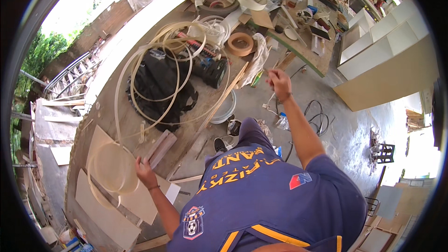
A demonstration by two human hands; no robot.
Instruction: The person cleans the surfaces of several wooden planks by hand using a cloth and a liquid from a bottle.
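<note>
My left hand (146, 173) is at the right rim of a loose coil of pale edge banding (112, 168), its fingers closed at the strip. Just beyond that hand lies a short wooden block (162, 149). My right hand (280, 85) is raised over the floor, close to the bench's far end, with fingers curled together; whatever they may hold is too small to make out. From the coil, long loops of the same pale strip run over a black bag (161, 86) on the bench.
A black power tool (216, 73), a roll of brown tape (240, 44) and a white cloth (255, 63) lie farther along the bench. Below are a bucket (225, 109) and a black cable (319, 123). A cluttered table (303, 58) and white cabinet (387, 58) stand at right.
</note>
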